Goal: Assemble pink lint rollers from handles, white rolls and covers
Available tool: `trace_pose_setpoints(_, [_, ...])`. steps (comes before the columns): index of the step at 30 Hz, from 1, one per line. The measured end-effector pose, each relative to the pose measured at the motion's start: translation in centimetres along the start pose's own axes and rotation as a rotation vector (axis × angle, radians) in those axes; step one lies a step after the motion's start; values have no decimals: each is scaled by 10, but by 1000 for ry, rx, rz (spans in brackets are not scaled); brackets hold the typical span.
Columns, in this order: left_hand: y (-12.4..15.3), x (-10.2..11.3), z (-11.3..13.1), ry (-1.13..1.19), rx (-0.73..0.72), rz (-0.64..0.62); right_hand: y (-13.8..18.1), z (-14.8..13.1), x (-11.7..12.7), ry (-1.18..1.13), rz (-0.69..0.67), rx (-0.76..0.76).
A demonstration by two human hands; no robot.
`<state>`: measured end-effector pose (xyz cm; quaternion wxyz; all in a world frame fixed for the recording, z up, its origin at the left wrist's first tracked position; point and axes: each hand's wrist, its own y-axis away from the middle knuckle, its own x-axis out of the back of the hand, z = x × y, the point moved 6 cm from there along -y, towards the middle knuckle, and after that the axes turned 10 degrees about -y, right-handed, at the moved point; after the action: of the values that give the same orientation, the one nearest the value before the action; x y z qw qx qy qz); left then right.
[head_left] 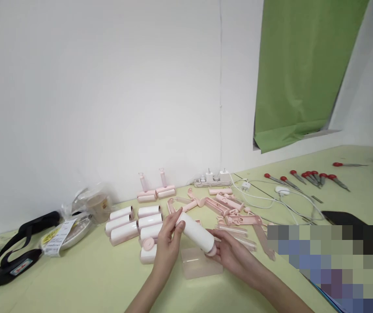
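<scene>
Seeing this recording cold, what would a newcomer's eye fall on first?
Probably the big green cloth hanging at upper right, vivid beside the white wall. Then, low in the middle, the left hand and right hand holding a slanted white roll by its two ends. Red-ended tools also stand out on the table at right.

No word or number can be read with certainty. Well to the left of the left hand (168, 239), a white label (63, 232) lies over a wrapped container (81, 229); it bears small dark print and what looks like a barcode near its lower end, all too small to make out. Farther left of that hand, a black strap (35, 258) carries a pale, teal-edged patch (21, 267) with reddish marks like lettering, too blurred to tell what they spell.
</scene>
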<state>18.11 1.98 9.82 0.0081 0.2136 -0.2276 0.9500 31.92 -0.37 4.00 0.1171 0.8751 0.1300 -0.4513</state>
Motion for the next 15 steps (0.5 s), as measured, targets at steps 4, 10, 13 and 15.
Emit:
trace_pose_setpoints(4, [5, -2, 4, -96, -92, -6, 2, -13, 9, 92, 94, 119])
trace_pose_setpoints(10, [8, 1, 4, -144, -129, 86, 8, -16, 0, 223, 110, 203])
trace_pose_setpoints(13, [9, 3, 5, -153, -182, 130, 6, -16, 0, 293, 72, 231])
trace_pose_setpoints(15, [11, 2, 8, -161, -242, 146, 5, -16, 1, 346, 63, 252])
